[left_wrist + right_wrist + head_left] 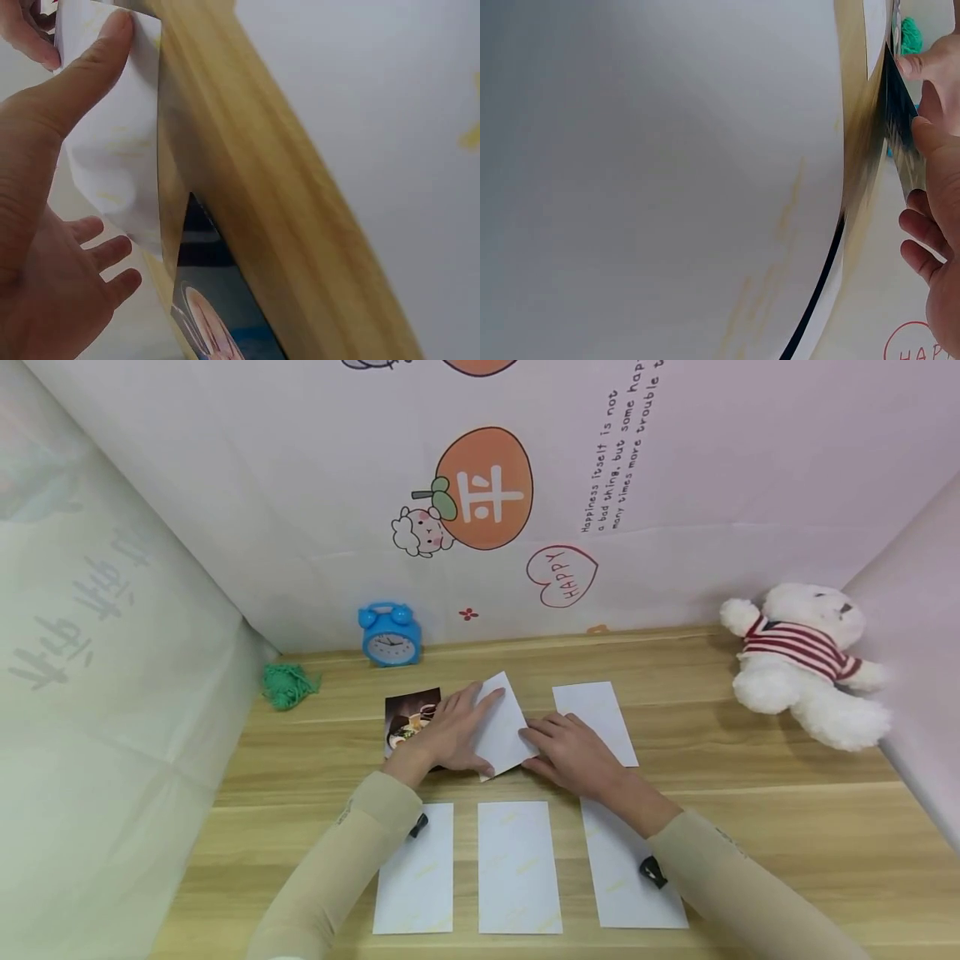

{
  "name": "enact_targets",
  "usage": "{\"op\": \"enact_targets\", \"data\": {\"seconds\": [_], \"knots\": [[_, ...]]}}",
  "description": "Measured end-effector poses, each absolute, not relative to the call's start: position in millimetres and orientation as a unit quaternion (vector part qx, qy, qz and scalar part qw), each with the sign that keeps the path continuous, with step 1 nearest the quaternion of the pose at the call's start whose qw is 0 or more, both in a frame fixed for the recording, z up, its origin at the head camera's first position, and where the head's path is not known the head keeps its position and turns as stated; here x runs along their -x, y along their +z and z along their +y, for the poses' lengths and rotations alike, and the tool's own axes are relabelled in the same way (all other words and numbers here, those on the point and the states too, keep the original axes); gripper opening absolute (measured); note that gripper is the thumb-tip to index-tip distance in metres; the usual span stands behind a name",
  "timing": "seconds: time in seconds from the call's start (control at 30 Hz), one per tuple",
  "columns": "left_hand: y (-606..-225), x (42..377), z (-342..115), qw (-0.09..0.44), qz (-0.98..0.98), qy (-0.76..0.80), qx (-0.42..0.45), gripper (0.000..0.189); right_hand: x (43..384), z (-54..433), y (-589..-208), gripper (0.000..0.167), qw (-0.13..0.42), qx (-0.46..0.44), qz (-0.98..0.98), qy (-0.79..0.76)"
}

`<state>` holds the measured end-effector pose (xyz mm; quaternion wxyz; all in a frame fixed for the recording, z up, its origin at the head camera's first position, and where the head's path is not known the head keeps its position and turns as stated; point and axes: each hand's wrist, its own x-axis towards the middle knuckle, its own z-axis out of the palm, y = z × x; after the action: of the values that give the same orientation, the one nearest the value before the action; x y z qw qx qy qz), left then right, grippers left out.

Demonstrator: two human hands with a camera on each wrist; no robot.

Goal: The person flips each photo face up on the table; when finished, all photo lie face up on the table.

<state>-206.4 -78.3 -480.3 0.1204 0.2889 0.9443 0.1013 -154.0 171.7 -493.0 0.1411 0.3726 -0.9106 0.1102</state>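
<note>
A picture card [504,727] with its white back facing up is tilted off the wooden table between both hands. My right hand [573,756] pinches its right edge between thumb and fingers; the right wrist view shows the card's dark printed face [901,124]. My left hand [450,735] spreads over the card's left side. Its straight thumb [90,71] rests on the white back, while the other fingers stand apart from the thumb. Partly under the left hand lies a face-up card with a food picture [405,714].
Another white-backed card [600,718] lies right of the hands. Three more lie in a front row: left [414,885], middle [517,868] and right [630,868]. Along the back are green yarn [287,685], a blue alarm clock [391,639] and a white teddy bear [810,660].
</note>
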Motion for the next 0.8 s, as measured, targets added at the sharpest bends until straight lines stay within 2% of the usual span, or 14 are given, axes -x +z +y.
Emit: {"op": "enact_targets", "data": {"seconds": [0.37,0.63,0.8], "knots": [[-462.7,213.7,-62.1,0.111,0.944,0.114,-0.29,0.086,153.9,170.8,-489.1,0.042,0.138,-0.379,-0.91,0.098],[-451.6,216.7,-56.6,0.132,0.939,0.119,-0.296,0.081,151.7,165.3,-482.7,0.04,0.147,-0.396,-0.9,0.105],[-446.2,217.2,-57.1,0.131,0.939,0.129,-0.292,0.067,149.0,160.8,-476.7,0.045,0.139,-0.389,-0.902,0.125]]}}
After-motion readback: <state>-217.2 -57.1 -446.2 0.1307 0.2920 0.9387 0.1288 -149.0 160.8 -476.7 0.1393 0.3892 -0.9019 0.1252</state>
